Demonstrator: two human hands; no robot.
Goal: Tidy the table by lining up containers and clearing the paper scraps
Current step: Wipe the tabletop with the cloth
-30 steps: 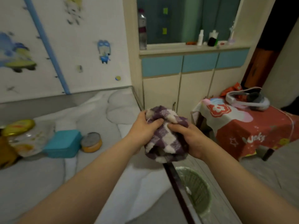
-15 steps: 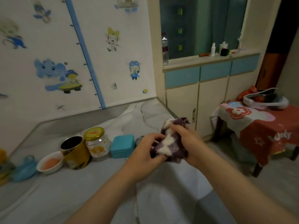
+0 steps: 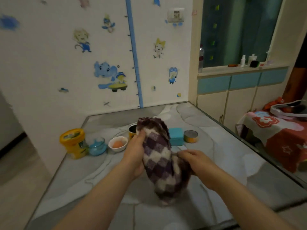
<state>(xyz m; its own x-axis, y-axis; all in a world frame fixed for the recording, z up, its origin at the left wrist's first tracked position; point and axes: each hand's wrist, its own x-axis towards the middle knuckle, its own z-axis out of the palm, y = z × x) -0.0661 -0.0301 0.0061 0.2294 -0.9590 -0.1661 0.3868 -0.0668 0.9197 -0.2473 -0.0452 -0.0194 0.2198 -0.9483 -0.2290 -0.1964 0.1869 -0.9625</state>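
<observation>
Cartoon stickers all over the white wall (image 3: 49,80) at the top of the frame, with a blue height-chart strip (image 3: 134,55) running down the middle of it. Below that sits the grey marble-look counter (image 3: 224,150), which fills most of the lower frame.

From my feed, both hands are up over the centre of the counter with a purple-and-white checkered cloth (image 3: 159,156) between them. My left hand (image 3: 135,155) grips its upper left edge, thumb curled over the top. My right hand (image 3: 192,159) has fingers curled into the cloth's lower right side, pinching it. The cloth hangs bunched up and its bottom end is blurry.

Containers are in a rough row along the back of the counter, left of centre to right of centre: a yellow tub (image 3: 73,143) with a lid, a blue glass dish (image 3: 97,146) just beside it, a white bowl (image 3: 118,143) with something orange inside, a yellow tin (image 3: 132,131) mostly hidden behind the cloth, a teal box (image 3: 176,136), then a small open can (image 3: 191,136) right next to the box.

Far right of the frame there's a small table with a red patterned cover (image 3: 279,133). Upper right, a window sill (image 3: 240,68) with a few bottles on it.
</observation>
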